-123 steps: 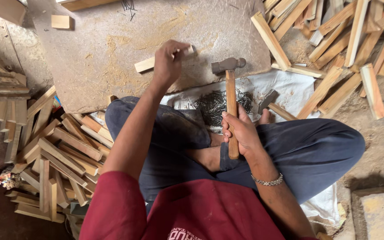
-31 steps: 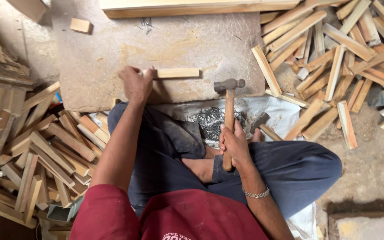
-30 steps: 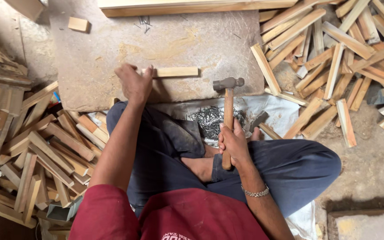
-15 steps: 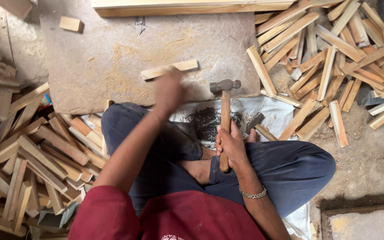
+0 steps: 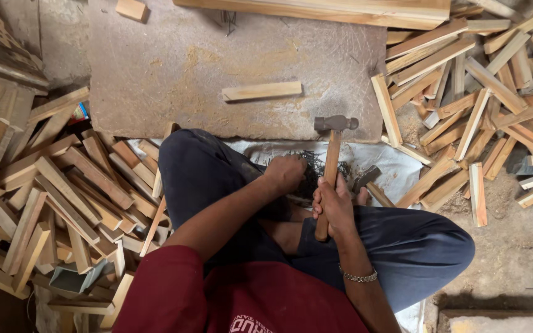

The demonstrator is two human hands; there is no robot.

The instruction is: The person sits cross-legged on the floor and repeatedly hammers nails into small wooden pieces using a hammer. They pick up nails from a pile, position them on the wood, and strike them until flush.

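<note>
Wood strip point(image 5: 261, 91) now lies alone on stone slab point(image 5: 174, 68); left hand point(image 5: 285, 173) has pulled back, closed into nail pile point(image 5: 306, 165). Right hand point(image 5: 334, 206) grips hammer point(image 5: 333, 157) upright, ready.

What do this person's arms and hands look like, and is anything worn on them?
Both arms are bare from short dark red sleeves down. The hands wear no gloves: the left hand and the right hand are uncovered. A thin silver-coloured chain bracelet circles the right wrist. No watch or rings can be made out.
</note>
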